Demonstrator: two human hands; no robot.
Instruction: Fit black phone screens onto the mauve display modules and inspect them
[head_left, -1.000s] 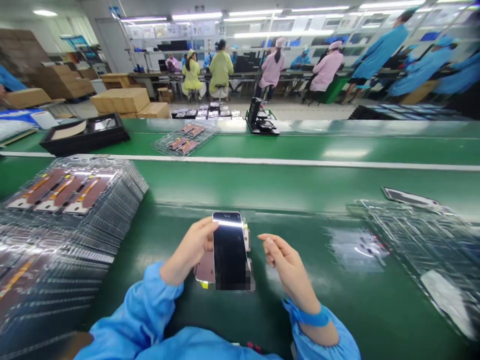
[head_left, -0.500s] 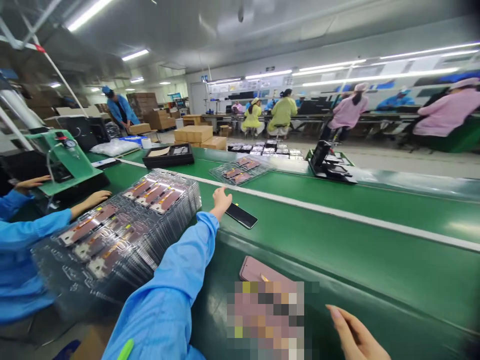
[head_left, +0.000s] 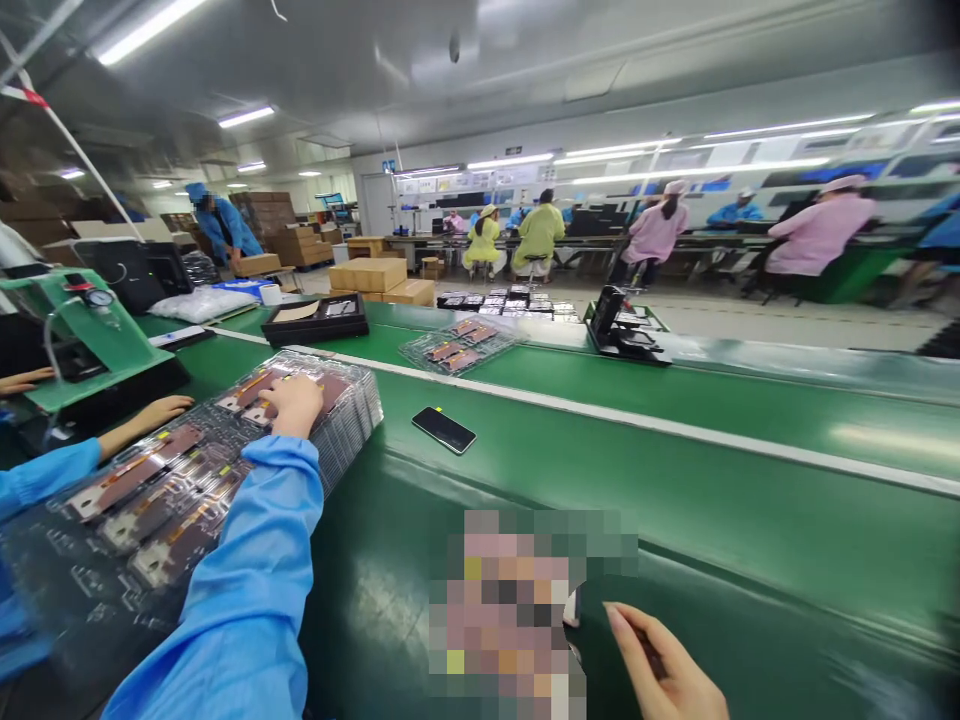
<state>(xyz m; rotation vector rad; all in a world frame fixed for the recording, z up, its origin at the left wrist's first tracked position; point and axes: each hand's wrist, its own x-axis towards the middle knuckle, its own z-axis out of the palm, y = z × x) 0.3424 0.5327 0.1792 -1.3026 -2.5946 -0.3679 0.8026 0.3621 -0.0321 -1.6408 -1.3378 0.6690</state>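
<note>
My left hand (head_left: 295, 403) reaches onto the top tray of a tall stack of clear plastic trays (head_left: 352, 400). Its bent fingers rest over the brownish-pink display panels (head_left: 335, 388) with orange flex cables; the fingertips are hidden, so a grip cannot be made out. To the right of the stack, a black-screened phone display (head_left: 444, 430) with a yellow tab lies apart on the green belt. My right hand (head_left: 664, 660) hovers low with thumb and finger pressed together; anything between them is too small to see. Beside it, pinkish parts (head_left: 510, 610) are blurred by a mosaic.
A co-worker's hand (head_left: 161, 410) is left of the stack, near a green press with a gauge (head_left: 71, 330). Across the white strip (head_left: 600, 409) stand a tray of panels (head_left: 461, 345), a black box (head_left: 315, 318) and a black fixture (head_left: 622, 325). People sit at far benches.
My left hand has left the phone display on the belt and moved left onto the tray stack. My right hand keeps its pinched pose. The view has shifted to the right.
</note>
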